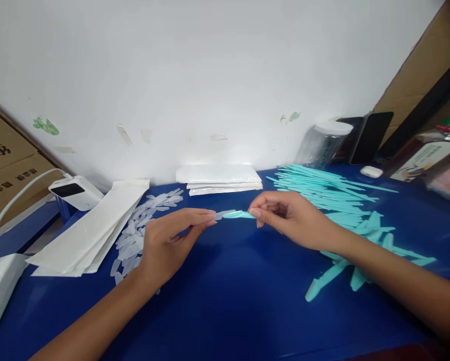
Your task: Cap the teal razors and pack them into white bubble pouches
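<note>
Between the fingertips of my left hand is a translucent plastic blade cap. My right hand pinches a turquoise eyebrow razor, its handle mostly hidden by the fingers. Cap and razor meet end to end above the table; how far the blade sits inside the cap I cannot tell. Beside my left hand lies a heap of loose translucent caps. Many more turquoise razors are spread behind and under my right forearm, some thin and some with wider ends.
White padded mailers stand stacked against the wall, and others lie fanned out at left. A white device with a cable sits behind them. Back right are a clear jar, a phone, a small white case and a bottle.
</note>
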The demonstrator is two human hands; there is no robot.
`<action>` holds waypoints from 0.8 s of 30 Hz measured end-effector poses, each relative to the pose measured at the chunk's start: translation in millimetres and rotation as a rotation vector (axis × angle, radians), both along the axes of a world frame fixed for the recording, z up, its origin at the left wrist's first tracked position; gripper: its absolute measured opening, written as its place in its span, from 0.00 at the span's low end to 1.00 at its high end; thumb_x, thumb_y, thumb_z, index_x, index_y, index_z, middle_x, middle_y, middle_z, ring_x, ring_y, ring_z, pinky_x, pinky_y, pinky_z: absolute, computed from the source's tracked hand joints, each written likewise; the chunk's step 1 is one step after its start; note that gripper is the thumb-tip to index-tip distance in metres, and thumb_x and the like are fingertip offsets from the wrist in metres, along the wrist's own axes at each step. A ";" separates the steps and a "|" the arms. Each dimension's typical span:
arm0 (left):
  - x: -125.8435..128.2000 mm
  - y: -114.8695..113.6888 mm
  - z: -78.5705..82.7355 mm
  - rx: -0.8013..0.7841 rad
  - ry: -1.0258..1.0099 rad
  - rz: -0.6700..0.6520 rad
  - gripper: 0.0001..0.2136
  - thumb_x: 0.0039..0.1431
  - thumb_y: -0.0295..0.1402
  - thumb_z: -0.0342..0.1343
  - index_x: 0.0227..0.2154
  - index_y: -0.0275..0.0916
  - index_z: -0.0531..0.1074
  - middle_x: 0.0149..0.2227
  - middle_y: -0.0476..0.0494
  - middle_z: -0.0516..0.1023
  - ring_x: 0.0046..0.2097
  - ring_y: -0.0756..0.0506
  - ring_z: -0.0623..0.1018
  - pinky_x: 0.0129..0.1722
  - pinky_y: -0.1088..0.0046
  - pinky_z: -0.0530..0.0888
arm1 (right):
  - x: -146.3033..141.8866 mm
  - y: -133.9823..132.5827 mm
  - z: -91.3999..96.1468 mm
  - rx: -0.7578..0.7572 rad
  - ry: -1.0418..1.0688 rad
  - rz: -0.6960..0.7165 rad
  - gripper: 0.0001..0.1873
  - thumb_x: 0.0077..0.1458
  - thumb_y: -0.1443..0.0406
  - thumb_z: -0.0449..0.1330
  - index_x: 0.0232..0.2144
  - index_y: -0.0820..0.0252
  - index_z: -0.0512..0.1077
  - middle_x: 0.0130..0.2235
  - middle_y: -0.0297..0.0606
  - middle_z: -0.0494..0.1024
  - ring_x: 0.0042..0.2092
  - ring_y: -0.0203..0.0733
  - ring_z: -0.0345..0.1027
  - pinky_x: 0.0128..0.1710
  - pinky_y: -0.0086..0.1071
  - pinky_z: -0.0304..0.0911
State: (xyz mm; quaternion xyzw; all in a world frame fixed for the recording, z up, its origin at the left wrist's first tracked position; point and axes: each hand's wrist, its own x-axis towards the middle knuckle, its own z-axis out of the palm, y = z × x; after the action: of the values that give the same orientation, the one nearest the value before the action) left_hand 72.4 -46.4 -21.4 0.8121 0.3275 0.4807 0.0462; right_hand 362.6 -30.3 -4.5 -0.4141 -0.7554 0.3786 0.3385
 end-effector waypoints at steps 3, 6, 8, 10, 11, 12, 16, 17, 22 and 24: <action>1.9 -1.1 1.3 0.000 -0.014 -0.016 0.08 0.64 0.24 0.69 0.41 0.44 0.86 0.43 0.50 0.90 0.43 0.46 0.89 0.43 0.73 0.85 | -1.3 -0.2 1.5 -0.039 0.017 0.002 0.10 0.68 0.57 0.65 0.38 0.57 0.79 0.31 0.33 0.83 0.30 0.35 0.69 0.30 0.30 0.60; 3.7 -1.5 2.5 0.004 -0.002 -0.043 0.09 0.64 0.22 0.68 0.41 0.44 0.86 0.44 0.49 0.90 0.43 0.47 0.89 0.43 0.74 0.85 | -2.6 -1.2 1.4 -0.074 0.026 0.024 0.10 0.67 0.57 0.67 0.38 0.57 0.79 0.31 0.33 0.83 0.29 0.35 0.69 0.30 0.29 0.60; 4.6 -2.4 3.0 0.033 0.032 -0.073 0.10 0.65 0.21 0.67 0.42 0.43 0.86 0.45 0.48 0.90 0.43 0.47 0.89 0.42 0.75 0.85 | -4.0 -3.0 0.4 -0.107 0.031 0.048 0.10 0.67 0.57 0.67 0.38 0.57 0.80 0.31 0.33 0.84 0.29 0.34 0.69 0.30 0.29 0.60; 5.5 -4.5 3.1 0.090 0.079 -0.123 0.10 0.66 0.20 0.66 0.44 0.41 0.85 0.46 0.45 0.90 0.43 0.48 0.89 0.43 0.75 0.84 | -5.8 -5.8 -0.8 -0.146 0.032 0.077 0.10 0.67 0.56 0.67 0.39 0.57 0.80 0.32 0.33 0.84 0.30 0.35 0.70 0.31 0.29 0.61; 6.1 -5.9 2.8 0.122 0.101 -0.148 0.10 0.66 0.19 0.65 0.45 0.40 0.84 0.47 0.43 0.89 0.43 0.47 0.89 0.44 0.74 0.85 | -6.8 -7.4 -1.1 -0.166 0.032 0.091 0.10 0.68 0.56 0.67 0.39 0.57 0.80 0.32 0.34 0.84 0.31 0.35 0.70 0.31 0.29 0.61; 6.7 -7.4 2.4 0.151 0.119 -0.171 0.11 0.66 0.19 0.65 0.46 0.38 0.84 0.47 0.41 0.89 0.44 0.47 0.89 0.45 0.73 0.85 | -7.9 -8.9 -1.1 -0.184 0.033 0.104 0.11 0.67 0.56 0.67 0.39 0.57 0.80 0.32 0.34 0.84 0.31 0.35 0.70 0.31 0.29 0.61; 7.5 -9.8 0.7 0.220 0.149 -0.217 0.12 0.65 0.17 0.65 0.47 0.34 0.82 0.48 0.39 0.89 0.47 0.46 0.88 0.48 0.71 0.85 | -11.7 -12.3 -0.1 -0.257 0.044 0.146 0.13 0.67 0.54 0.67 0.39 0.57 0.80 0.31 0.34 0.84 0.28 0.35 0.67 0.27 0.29 0.58; 6.1 -8.1 1.2 0.234 0.175 -0.216 0.12 0.64 0.17 0.65 0.48 0.35 0.81 0.48 0.39 0.89 0.48 0.45 0.88 0.50 0.70 0.85 | -12.0 -11.6 -0.7 -0.257 0.037 0.144 0.13 0.68 0.54 0.66 0.40 0.57 0.80 0.31 0.34 0.84 0.28 0.35 0.68 0.28 0.30 0.59; -24.0 17.6 16.1 0.337 0.467 0.090 0.16 0.67 0.25 0.65 0.56 0.40 0.79 0.57 0.38 0.85 0.57 0.35 0.83 0.57 0.51 0.81 | -5.6 3.1 -15.9 0.040 -0.104 -0.011 0.13 0.73 0.55 0.58 0.49 0.54 0.79 0.44 0.40 0.85 0.42 0.45 0.77 0.42 0.36 0.69; -44.7 30.9 23.6 0.302 0.526 0.261 0.12 0.69 0.30 0.64 0.53 0.42 0.81 0.54 0.37 0.86 0.55 0.32 0.82 0.54 0.47 0.80 | -0.4 10.5 -23.9 0.169 -0.166 -0.015 0.15 0.74 0.56 0.57 0.54 0.51 0.78 0.53 0.43 0.83 0.52 0.50 0.76 0.50 0.41 0.71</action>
State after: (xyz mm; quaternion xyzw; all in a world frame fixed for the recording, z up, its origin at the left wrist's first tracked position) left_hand 27.6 -15.5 2.2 0.8572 0.3547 0.2996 -0.2226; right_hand 362.3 -19.8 -28.4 -0.4199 -0.8069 0.2754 0.3112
